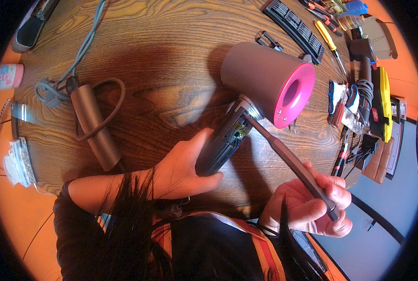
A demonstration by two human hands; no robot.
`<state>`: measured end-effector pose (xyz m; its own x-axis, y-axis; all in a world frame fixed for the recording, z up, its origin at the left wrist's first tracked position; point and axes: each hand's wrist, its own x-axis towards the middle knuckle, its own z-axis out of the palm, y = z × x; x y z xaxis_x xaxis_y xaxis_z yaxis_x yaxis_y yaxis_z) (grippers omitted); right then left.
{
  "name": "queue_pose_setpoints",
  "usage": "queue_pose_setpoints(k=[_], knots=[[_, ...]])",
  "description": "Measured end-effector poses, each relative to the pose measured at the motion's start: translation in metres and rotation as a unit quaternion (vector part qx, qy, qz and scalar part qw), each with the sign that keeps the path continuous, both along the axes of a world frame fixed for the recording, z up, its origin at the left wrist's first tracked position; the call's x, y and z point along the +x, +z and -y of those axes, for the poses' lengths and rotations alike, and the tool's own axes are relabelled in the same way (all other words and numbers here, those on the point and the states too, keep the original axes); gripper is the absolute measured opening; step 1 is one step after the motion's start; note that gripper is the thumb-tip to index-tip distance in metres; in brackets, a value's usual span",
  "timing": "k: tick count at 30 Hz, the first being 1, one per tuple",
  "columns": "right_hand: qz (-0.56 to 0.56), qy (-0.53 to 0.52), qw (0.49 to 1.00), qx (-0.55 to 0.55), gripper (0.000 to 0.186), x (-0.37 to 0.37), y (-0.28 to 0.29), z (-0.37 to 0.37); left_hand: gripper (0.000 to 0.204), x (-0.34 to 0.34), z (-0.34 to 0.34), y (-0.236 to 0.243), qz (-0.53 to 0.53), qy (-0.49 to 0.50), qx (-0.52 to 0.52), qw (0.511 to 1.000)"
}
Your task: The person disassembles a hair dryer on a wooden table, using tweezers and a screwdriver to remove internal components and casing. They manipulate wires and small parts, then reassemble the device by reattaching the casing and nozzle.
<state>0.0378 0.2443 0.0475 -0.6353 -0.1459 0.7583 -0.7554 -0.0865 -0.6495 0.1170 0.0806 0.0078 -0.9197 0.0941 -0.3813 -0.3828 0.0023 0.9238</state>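
Hairdryer (pixel 265 79) stands on the wooden surface (pixel 171 47); left hand (pixel 183 168) wraps its grip around the opened handle, right hand (pixel 312 201) clasps a dark tool (pixel 288 157) poking inside.

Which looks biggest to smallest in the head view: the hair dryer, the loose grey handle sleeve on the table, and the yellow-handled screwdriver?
1. Hair dryer, largest by far, though it is nearest the camera.
2. Grey handle sleeve, clearly smaller.
3. Yellow-handled screwdriver, smallest; it lies far off near the rim, so its true size is less sure.
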Motion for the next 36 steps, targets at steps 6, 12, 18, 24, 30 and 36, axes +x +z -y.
queue_pose_setpoints(k=[6,12,18,24,30,36], knots=[[-0.032,-0.019,0.999,0.015,0.024,-0.005,0.004,-0.001,0.058,0.000,0.000,0.001,0.005,0.001,0.004,1.000],[-0.015,-0.026,0.999,-0.019,0.040,-0.008,0.008,-0.001,0.052,-0.001,0.000,0.003,-0.005,-0.007,-0.006,1.000],[0.011,0.076,0.997,0.012,0.045,-0.018,0.015,-0.018,0.051,0.000,-0.006,0.002,0.001,0.007,-0.022,1.000],[0.100,0.052,0.994,-0.001,0.026,-0.020,0.014,-0.030,0.046,0.004,-0.012,0.000,-0.088,0.056,-0.138,0.985],[0.317,0.087,0.944,-0.012,0.032,-0.022,0.015,-0.043,0.055,0.001,-0.003,0.012,-0.079,0.100,-0.304,0.944],[0.290,0.163,0.901,0.277,0.013,-0.045,-0.001,-0.045,0.059,0.000,-0.002,0.019,-0.034,0.078,-0.326,0.942]])
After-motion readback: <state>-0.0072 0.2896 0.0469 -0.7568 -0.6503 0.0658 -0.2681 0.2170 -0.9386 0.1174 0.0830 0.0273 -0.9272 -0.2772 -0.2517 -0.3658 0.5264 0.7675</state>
